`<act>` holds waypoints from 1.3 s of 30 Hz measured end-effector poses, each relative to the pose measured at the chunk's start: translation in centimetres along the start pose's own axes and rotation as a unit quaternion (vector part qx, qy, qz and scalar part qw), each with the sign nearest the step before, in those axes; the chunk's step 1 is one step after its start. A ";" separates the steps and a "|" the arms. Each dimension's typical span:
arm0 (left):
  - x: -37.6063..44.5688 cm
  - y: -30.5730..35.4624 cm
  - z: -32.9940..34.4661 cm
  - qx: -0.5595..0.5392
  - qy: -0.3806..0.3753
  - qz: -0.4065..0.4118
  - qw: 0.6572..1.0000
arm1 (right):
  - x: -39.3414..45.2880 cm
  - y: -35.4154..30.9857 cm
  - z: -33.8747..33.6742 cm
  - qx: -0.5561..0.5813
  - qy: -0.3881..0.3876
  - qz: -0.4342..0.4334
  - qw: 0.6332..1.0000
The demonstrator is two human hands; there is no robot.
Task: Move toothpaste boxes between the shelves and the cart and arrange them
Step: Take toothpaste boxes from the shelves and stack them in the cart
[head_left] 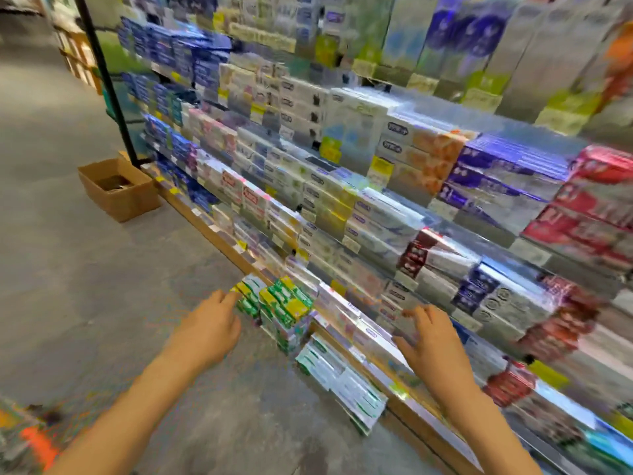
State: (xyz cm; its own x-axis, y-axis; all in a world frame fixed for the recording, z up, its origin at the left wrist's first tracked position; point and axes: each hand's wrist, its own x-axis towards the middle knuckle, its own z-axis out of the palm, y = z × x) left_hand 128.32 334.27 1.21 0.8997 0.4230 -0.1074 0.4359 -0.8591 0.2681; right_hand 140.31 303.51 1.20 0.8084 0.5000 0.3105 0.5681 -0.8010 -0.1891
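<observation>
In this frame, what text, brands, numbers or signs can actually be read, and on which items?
None is legible; motion blur smears everything.
Toothpaste boxes on the shelves: logo ovals, unreadable.
Green and yellow boxes at the left hand: print blurred.
Yellow shelf tags: unreadable.
Cardboard box: no markings visible.

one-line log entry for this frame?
left hand: touching green boxes | right hand: open, near bottom shelf | frame blurred

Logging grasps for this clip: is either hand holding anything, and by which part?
Nothing is clearly held. The left hand touches the end of the green boxes with its fingertips; the right hand reaches toward the shelf, fingers spread. The blur hides finer contact.
</observation>
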 end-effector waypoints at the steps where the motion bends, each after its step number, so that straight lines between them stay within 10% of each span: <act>1: 0.8 0.4 0.2 -0.002 0.000 0.000 1.000 | 0.8 0.2 0.3 0.011 -0.005 0.000 1.000; 24: 32.0 -8.9 6.8 -0.018 -0.097 -0.010 0.995 | 30.2 -5.4 22.4 0.075 -0.186 0.041 0.979; 39: 46.4 -14.2 37.9 -0.100 -0.066 -0.028 0.992 | 31.1 -0.1 58.7 0.122 -0.335 0.123 0.926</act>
State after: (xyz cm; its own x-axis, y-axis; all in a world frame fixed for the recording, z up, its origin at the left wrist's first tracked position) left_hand 164.74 355.17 -43.87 0.8752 0.4154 -0.2479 0.4838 -0.7552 0.4423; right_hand 174.47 338.44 -43.79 0.7855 0.4705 -0.4022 0.3069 -0.8603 -0.4071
